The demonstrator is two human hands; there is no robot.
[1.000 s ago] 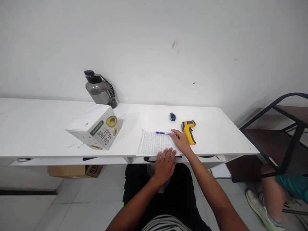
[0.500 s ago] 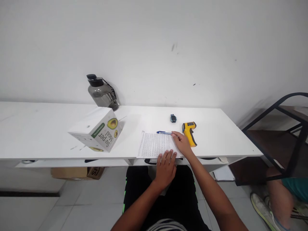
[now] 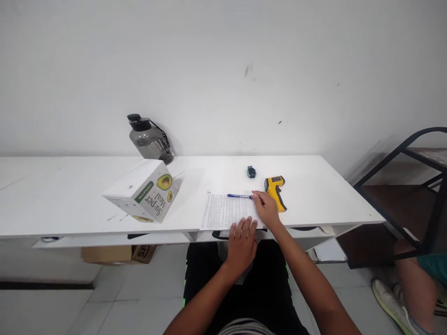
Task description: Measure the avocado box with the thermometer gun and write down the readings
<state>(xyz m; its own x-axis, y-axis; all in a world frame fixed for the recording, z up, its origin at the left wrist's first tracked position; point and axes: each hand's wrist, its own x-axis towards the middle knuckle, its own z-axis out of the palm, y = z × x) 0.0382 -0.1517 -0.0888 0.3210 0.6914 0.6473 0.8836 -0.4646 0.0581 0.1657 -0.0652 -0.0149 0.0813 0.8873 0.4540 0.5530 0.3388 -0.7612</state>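
A sheet of paper [image 3: 218,216] covered in rows of handwriting lies at the table's front edge. My left hand [image 3: 241,242] rests on its lower edge, fingers stretched out and nothing held. Near the sheet's upper right, my right hand [image 3: 267,208] pinches one end of a blue pen [image 3: 239,196], which lies nearly level across the top rows with its other end pointing left. Just right of that hand is a yellow infrared thermometer gun [image 3: 275,187]. Farther back sits a small dark watch-like device [image 3: 251,172].
On the white table [image 3: 324,195], a white box with avocado pictures [image 3: 153,195] stands left, with a grey water bottle [image 3: 150,139] behind it by the wall. A dark metal-framed shelf [image 3: 398,160] is at right, near another person's leg and shoe [image 3: 391,298]. A cardboard box [image 3: 108,254] sits below.
My right hand and the pen have shifted slightly right and nearer to me over the sheet. The left hand stays on the paper. The camera view has tilted a little.
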